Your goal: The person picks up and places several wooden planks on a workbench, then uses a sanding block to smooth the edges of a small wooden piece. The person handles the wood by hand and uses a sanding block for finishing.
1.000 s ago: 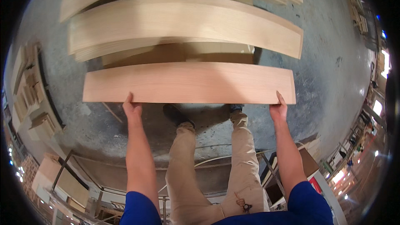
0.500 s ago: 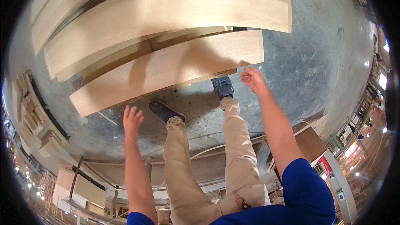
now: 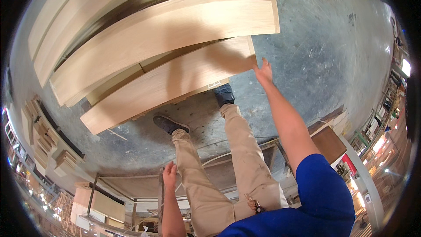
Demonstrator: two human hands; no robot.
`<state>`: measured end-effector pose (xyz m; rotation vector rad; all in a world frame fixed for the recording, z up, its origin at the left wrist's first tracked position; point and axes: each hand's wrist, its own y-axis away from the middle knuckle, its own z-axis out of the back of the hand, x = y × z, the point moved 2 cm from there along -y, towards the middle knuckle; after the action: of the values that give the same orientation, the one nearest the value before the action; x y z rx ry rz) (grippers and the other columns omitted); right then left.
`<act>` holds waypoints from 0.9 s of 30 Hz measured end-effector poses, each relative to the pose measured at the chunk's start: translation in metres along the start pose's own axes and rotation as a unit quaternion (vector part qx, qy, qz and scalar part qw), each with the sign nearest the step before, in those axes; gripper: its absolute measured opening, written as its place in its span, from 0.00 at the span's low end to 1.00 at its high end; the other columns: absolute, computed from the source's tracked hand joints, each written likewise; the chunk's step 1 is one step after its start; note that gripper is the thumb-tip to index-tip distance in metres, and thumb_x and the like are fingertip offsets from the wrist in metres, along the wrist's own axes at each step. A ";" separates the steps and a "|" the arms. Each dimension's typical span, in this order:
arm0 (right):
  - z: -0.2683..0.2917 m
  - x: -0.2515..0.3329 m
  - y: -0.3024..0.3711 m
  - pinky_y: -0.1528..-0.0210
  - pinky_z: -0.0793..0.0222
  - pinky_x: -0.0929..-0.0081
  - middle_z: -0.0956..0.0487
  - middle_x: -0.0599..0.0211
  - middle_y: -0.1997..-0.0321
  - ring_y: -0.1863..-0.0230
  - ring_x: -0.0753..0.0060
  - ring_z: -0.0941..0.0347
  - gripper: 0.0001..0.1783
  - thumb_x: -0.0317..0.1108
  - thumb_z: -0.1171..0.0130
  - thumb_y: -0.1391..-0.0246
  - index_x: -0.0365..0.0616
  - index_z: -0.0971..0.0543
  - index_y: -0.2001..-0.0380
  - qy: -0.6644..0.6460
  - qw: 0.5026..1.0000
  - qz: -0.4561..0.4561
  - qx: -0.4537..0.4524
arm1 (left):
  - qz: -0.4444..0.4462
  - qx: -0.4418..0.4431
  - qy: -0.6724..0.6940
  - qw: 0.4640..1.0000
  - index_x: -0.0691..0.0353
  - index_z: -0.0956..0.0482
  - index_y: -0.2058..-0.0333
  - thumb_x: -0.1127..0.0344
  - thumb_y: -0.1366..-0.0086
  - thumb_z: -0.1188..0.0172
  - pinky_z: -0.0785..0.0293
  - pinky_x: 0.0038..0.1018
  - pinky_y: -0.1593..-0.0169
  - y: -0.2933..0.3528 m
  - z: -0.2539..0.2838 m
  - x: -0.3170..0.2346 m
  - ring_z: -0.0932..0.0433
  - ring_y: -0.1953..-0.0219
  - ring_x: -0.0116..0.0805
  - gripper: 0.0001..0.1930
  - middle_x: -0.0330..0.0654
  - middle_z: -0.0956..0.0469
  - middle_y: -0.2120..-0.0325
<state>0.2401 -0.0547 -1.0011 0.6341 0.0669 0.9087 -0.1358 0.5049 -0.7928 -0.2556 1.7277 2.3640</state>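
A long, pale wooden board point(image 3: 193, 77) lies nearest my feet, on top of a wooden piece that shows along its near edge. At its right end is my right hand point(image 3: 263, 73), fingers stretched out and the thumb side at the board's corner. It seems to touch the end edge without gripping it. My left hand point(image 3: 169, 174) hangs low beside my left leg, in front of a metal rail, with loosely bent fingers and nothing in it. Behind the near board lies a second, longer wooden board point(image 3: 175, 28), its right end reaching farther out.
More long boards point(image 3: 66, 26) lie at the upper left. Stacked wood pieces point(image 3: 41, 136) stand at the far left. A metal frame point(image 3: 127, 186) runs behind my legs, beside a brown panel point(image 3: 328, 142). My shoes point(image 3: 171, 123) are close to the near board on the grey floor point(image 3: 307, 52).
My right hand has come to the near board's right end. My left hand has dropped back from the board toward my left leg. The whole view has shifted slightly.
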 end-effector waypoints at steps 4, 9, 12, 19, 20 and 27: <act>0.020 0.027 0.004 0.31 0.35 0.52 0.39 0.54 0.25 0.27 0.41 0.42 0.46 0.46 0.35 0.46 0.48 0.40 0.27 0.112 0.985 0.086 0.100 | 0.094 0.017 0.036 0.995 0.67 0.26 0.38 0.64 0.27 0.42 0.30 0.27 0.39 0.065 -0.040 -0.032 0.24 0.43 0.31 0.22 0.43 0.22 0.43; 0.015 0.037 0.056 0.31 0.36 0.52 0.32 0.51 0.29 0.30 0.42 0.36 0.39 0.50 0.38 0.44 0.46 0.32 0.32 0.191 0.938 0.106 0.269 | 0.010 0.075 -0.031 0.997 0.61 0.28 0.34 0.63 0.28 0.41 0.32 0.32 0.34 0.154 -0.049 -0.057 0.31 0.34 0.38 0.25 0.50 0.30 0.35; 0.010 -0.025 0.075 0.35 0.32 0.53 0.22 0.46 0.39 0.37 0.42 0.27 0.32 0.50 0.42 0.38 0.42 0.26 0.37 0.154 0.881 0.292 0.339 | -0.088 0.086 -0.141 0.982 0.51 0.30 0.32 0.57 0.30 0.38 0.39 0.36 0.29 0.180 -0.044 -0.072 0.41 0.27 0.47 0.28 0.56 0.39 0.30; 0.095 0.031 0.273 0.36 0.31 0.58 0.20 0.46 0.40 0.38 0.47 0.24 0.31 0.51 0.35 0.42 0.43 0.21 0.41 0.177 0.837 0.227 0.466 | 0.006 0.113 0.133 0.985 0.53 0.35 0.29 0.55 0.29 0.38 0.38 0.35 0.30 0.306 0.024 -0.026 0.37 0.29 0.45 0.32 0.55 0.44 0.27; 0.109 0.045 0.288 0.36 0.30 0.58 0.20 0.46 0.41 0.38 0.46 0.24 0.30 0.50 0.36 0.42 0.43 0.20 0.42 0.191 0.840 0.226 0.455 | -0.026 0.124 0.116 0.985 0.53 0.38 0.28 0.53 0.29 0.38 0.40 0.36 0.29 0.306 0.021 0.001 0.40 0.27 0.47 0.35 0.56 0.46 0.27; 0.119 0.112 0.379 0.39 0.28 0.54 0.18 0.46 0.45 0.41 0.42 0.23 0.28 0.48 0.36 0.42 0.43 0.19 0.44 0.399 0.778 0.311 0.372 | -0.042 0.112 -0.003 0.993 0.48 0.58 0.23 0.32 0.38 0.38 0.54 0.47 0.24 0.325 0.035 0.080 0.64 0.22 0.62 0.55 0.66 0.61 0.25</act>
<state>0.0771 0.1416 -0.6770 0.9812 1.0881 1.7889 -0.2991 0.4470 -0.5045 -0.2776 1.9198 2.0873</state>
